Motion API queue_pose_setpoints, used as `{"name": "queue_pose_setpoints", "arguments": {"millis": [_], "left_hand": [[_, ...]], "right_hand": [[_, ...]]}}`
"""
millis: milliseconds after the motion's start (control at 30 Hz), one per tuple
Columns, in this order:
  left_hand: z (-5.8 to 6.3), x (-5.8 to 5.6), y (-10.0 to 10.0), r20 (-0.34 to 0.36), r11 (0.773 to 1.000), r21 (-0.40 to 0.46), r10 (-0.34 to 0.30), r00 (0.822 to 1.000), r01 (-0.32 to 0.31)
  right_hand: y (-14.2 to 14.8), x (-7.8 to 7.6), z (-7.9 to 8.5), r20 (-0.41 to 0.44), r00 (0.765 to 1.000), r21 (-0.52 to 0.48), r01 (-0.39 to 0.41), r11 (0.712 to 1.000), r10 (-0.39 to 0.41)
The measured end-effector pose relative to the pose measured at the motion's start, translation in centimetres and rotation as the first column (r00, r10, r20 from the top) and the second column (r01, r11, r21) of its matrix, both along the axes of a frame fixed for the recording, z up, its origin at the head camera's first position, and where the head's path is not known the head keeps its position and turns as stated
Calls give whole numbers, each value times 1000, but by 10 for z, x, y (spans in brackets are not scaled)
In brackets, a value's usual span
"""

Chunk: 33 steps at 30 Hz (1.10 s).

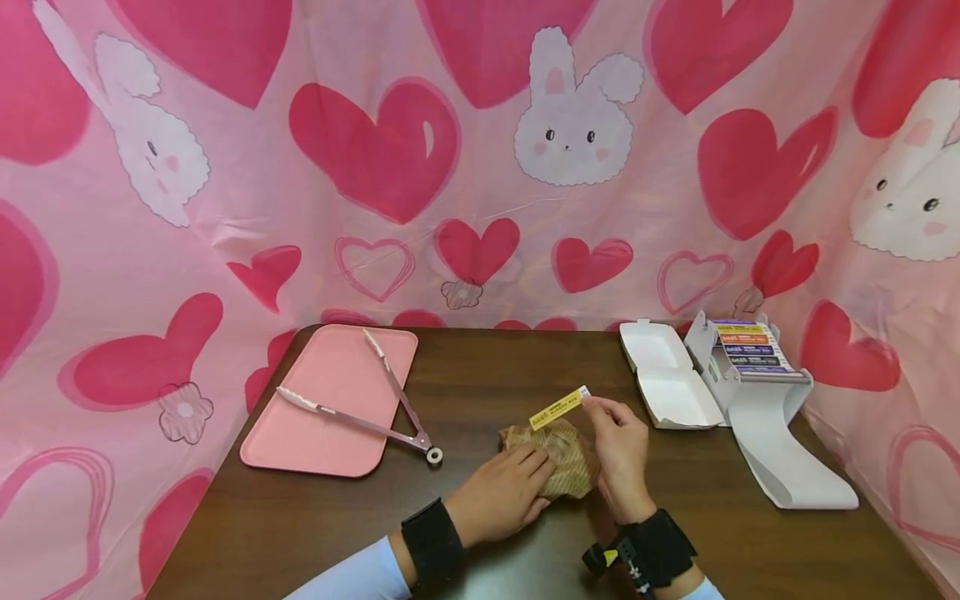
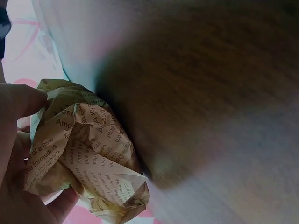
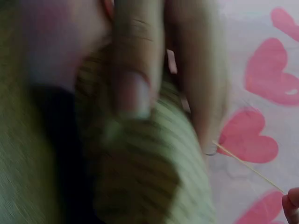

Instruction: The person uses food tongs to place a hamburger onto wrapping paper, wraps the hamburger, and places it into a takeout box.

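A crumpled bundle wrapped in brown paper printed like newsprint (image 1: 573, 467) lies on the dark table in front of me. My left hand (image 1: 501, 493) holds it from the left, fingers over its top; in the left wrist view thumb and fingers lie around the paper wrapping (image 2: 88, 144). My right hand (image 1: 621, 446) pinches the right end of a yellow printed sticker label (image 1: 557, 408) between thumb and fingertips. The label slants above the bundle's far edge. Seen edge-on in the right wrist view, the label (image 3: 250, 166) is a thin line.
A pink tray (image 1: 330, 446) with metal tongs (image 1: 367, 423) across it lies at left, the tongs' hinge end past the rim. At back right are an opened white takeaway box (image 1: 678, 400) and a label dispenser (image 1: 750, 350) trailing a white paper strip (image 1: 787, 467).
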<state>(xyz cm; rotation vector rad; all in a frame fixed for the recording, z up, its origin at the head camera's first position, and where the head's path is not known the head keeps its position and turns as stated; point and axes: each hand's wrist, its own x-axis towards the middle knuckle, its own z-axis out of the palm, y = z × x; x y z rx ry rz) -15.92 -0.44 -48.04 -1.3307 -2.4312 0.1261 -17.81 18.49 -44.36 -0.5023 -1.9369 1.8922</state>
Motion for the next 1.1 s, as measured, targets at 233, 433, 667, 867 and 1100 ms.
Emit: {"name": "queue_pose_setpoints", "arguments": {"millis": [233, 433, 667, 867, 1100], "left_hand": [[-2, 1, 1, -16, 1000, 15, 5, 1000, -5], [0, 2, 2, -18, 999, 5, 32, 999, -32], [0, 1, 2, -54, 999, -6, 45, 998, -45], [0, 0, 2, -23, 999, -6, 45, 999, -46], [2, -1, 2, -2, 1000, -14, 24, 1000, -24]], "right_hand": [[-17, 7, -19, -65, 997, 184, 61, 981, -49], [-17, 8, -31, -92, 990, 374, 130, 918, -103], [-14, 7, -41, -109, 984, 440, 173, 881, -139], [-12, 9, -45, -77, 988, 445, 156, 882, -136], [-10, 9, -46, -7, 992, 463, 114, 879, -126]]}}
